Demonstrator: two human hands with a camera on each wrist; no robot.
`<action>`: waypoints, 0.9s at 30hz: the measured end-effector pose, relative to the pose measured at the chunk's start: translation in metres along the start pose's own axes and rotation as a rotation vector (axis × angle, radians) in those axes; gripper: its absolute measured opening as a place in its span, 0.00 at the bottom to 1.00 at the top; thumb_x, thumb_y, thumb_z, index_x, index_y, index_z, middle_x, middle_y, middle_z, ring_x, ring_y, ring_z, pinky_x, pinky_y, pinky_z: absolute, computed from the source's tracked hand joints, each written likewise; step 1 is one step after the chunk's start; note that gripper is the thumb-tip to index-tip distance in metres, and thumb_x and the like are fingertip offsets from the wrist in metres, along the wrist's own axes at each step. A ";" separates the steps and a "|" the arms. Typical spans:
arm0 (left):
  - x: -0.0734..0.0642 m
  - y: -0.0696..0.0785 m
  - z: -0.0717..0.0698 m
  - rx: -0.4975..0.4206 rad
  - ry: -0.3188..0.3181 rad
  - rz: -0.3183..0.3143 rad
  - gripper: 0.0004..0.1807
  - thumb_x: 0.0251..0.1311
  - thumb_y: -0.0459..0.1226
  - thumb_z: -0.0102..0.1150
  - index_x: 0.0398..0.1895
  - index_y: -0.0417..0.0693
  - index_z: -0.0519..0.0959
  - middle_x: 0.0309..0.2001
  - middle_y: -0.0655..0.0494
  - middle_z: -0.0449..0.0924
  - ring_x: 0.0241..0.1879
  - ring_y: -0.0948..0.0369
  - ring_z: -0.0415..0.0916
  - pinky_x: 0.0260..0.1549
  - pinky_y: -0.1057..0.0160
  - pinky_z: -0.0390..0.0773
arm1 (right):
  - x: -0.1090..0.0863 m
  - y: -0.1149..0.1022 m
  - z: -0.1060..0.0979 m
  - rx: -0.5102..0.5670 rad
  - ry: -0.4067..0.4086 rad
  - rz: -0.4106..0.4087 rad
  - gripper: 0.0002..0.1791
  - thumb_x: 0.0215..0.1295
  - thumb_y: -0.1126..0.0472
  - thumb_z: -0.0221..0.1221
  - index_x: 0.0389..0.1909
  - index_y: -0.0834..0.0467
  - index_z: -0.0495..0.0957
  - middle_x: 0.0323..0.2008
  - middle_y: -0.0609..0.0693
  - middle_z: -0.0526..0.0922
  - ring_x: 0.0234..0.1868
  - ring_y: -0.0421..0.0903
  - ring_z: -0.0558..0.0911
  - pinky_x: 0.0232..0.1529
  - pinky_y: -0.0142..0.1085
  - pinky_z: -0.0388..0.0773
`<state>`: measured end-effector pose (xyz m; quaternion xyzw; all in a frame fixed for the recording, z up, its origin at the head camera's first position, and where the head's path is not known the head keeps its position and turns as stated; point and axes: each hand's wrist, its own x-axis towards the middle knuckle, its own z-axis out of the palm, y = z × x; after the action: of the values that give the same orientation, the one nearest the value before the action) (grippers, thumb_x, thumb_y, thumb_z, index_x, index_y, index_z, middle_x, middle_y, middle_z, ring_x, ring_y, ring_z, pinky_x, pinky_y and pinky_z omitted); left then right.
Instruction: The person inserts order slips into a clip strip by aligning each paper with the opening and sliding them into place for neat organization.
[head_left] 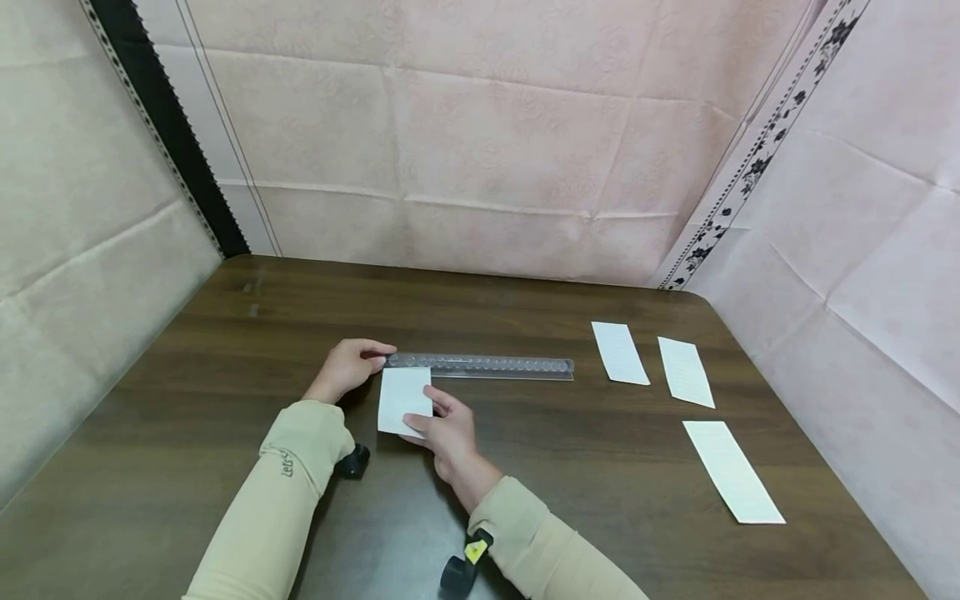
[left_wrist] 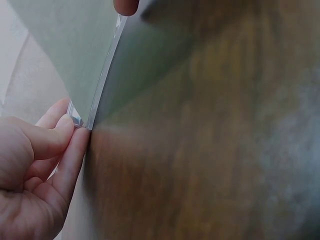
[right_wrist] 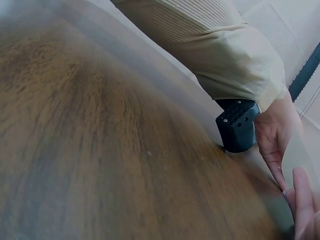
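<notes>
The clear ruler [head_left: 502, 365] is laid on the brown table [head_left: 187, 467], its long axis pointed left to right, roughly along the far edge. Its left end is pinched between thumb and fingers by the left hand [head_left: 348, 367]. A small paper piece [head_left: 397, 398] is held near its right side by the right hand [head_left: 450, 437], fingers closed narrowly on it; its slightly longer axis is pointed away from the person, and the ruler is partly overlapped by it in the head view. The left forearm [head_left: 262, 517] is slanted rightward, the right forearm [head_left: 555, 550] leftward. 3 paper strips [head_left: 686, 372] are spread at right.
</notes>
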<state>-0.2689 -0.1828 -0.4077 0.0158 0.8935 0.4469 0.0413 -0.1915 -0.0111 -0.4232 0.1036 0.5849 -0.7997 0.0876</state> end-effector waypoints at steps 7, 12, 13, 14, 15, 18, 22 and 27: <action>0.000 0.000 0.001 -0.013 0.005 0.008 0.15 0.65 0.31 0.51 0.53 0.43 0.79 0.56 0.42 0.73 0.56 0.47 0.67 0.54 0.46 0.66 | -0.002 -0.002 0.004 0.000 0.011 0.019 0.31 0.49 0.81 0.61 0.59 0.68 0.70 0.52 0.64 0.74 0.35 0.49 0.81 0.32 0.41 0.80; 0.000 0.002 0.000 -0.014 0.004 0.012 0.15 0.65 0.31 0.51 0.53 0.42 0.78 0.56 0.41 0.73 0.56 0.47 0.67 0.53 0.47 0.67 | -0.001 -0.001 0.005 0.012 0.010 0.018 0.32 0.49 0.81 0.61 0.59 0.69 0.69 0.52 0.64 0.74 0.35 0.50 0.81 0.33 0.42 0.80; 0.000 0.002 0.000 -0.013 0.004 0.013 0.15 0.65 0.31 0.51 0.53 0.42 0.78 0.56 0.41 0.73 0.55 0.47 0.67 0.53 0.47 0.67 | 0.000 -0.001 0.005 0.014 0.011 0.016 0.32 0.49 0.82 0.61 0.59 0.69 0.69 0.52 0.65 0.74 0.35 0.50 0.81 0.33 0.42 0.80; 0.000 0.002 0.000 -0.012 0.004 0.014 0.15 0.65 0.31 0.51 0.53 0.42 0.78 0.56 0.41 0.73 0.55 0.46 0.67 0.53 0.46 0.67 | 0.000 -0.001 0.005 0.014 0.012 0.013 0.32 0.49 0.82 0.61 0.59 0.69 0.69 0.52 0.65 0.74 0.35 0.50 0.81 0.33 0.42 0.80; -0.001 0.002 0.000 -0.013 0.004 0.010 0.15 0.65 0.31 0.51 0.53 0.42 0.78 0.56 0.41 0.73 0.55 0.47 0.67 0.53 0.47 0.67 | 0.000 -0.001 0.005 0.017 0.013 0.012 0.32 0.49 0.82 0.61 0.59 0.69 0.69 0.52 0.65 0.74 0.35 0.50 0.81 0.33 0.42 0.80; -0.001 0.002 0.000 -0.008 0.005 0.011 0.15 0.65 0.31 0.51 0.53 0.42 0.78 0.56 0.41 0.73 0.55 0.46 0.67 0.53 0.46 0.67 | 0.002 0.000 0.005 0.026 0.017 0.011 0.32 0.49 0.82 0.61 0.59 0.70 0.69 0.52 0.65 0.74 0.35 0.50 0.81 0.33 0.42 0.80; -0.002 0.002 0.000 0.000 0.006 0.008 0.15 0.65 0.31 0.51 0.53 0.43 0.78 0.56 0.41 0.73 0.55 0.46 0.67 0.54 0.46 0.66 | 0.004 0.000 0.005 0.027 0.019 0.006 0.32 0.49 0.82 0.60 0.59 0.70 0.69 0.51 0.64 0.74 0.35 0.49 0.81 0.33 0.42 0.80; -0.001 0.001 0.000 0.005 0.003 0.006 0.15 0.65 0.31 0.51 0.53 0.43 0.78 0.56 0.41 0.73 0.55 0.46 0.67 0.54 0.46 0.66 | 0.006 0.000 0.006 0.018 0.020 0.003 0.32 0.49 0.82 0.60 0.59 0.70 0.69 0.51 0.64 0.75 0.35 0.49 0.80 0.33 0.42 0.80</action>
<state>-0.2678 -0.1820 -0.4067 0.0179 0.8946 0.4449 0.0384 -0.1973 -0.0165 -0.4228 0.1134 0.5784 -0.8037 0.0821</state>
